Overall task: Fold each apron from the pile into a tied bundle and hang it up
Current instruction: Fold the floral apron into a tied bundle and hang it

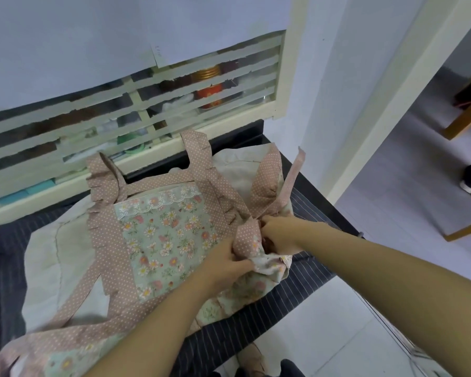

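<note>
A floral apron with pink dotted trim and ruffled straps lies spread on a pile of cloth on the table. At its right edge a small apron bundle of pink dotted and floral fabric is bunched up, its pink ties sticking up and away. My left hand grips the bundle's lower left side. My right hand pinches the pink tie at the bundle's top, fingers curled into the fabric.
A cream cloth and a dark striped cloth lie under the aprons. A slatted cream window frame stands behind the table. The white tiled floor and a doorway with wooden furniture legs are to the right.
</note>
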